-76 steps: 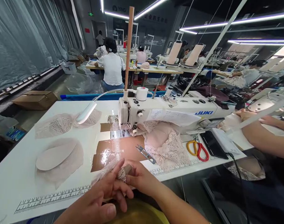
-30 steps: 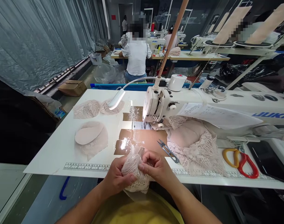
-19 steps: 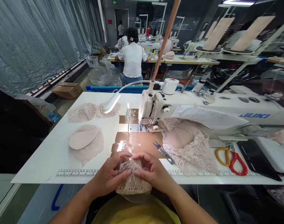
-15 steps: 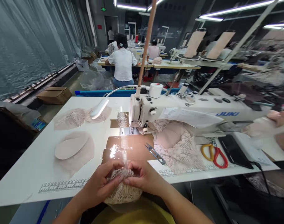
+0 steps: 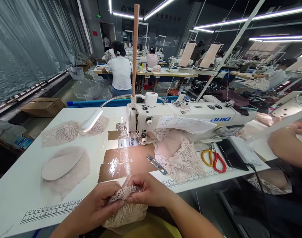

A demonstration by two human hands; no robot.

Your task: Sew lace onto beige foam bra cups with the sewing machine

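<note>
Between my two hands, at the table's front edge, is a beige lace piece [image 5: 128, 213], its upper edge bunched up. My left hand [image 5: 101, 201] pinches it from the left, thumb and fingers pressed on the lace. From the right, my right hand [image 5: 151, 191] grips the same edge, the thumbtip close to the left one. Just beyond lies a brown taped sheet [image 5: 131, 155] in front of the sewing machine [image 5: 141, 119]. Thread snips [image 5: 155, 164] rest at that sheet's right side, touching nothing of mine.
Lace and fabric pieces [image 5: 175, 148] are heaped under the machine arm. Red and yellow-handled scissors [image 5: 213, 160] lie to the right, beside a black device [image 5: 231, 154]. Cut cup-shaped pieces [image 5: 63, 165] lie left, under a lamp [image 5: 92, 120]. A co-worker's arm [image 5: 287, 143] is at far right.
The view has swung to the right, so the table and machine appear further left. Both hands keep hold of the lace piece, whose bunched edge is now turned up more between the fingers.
</note>
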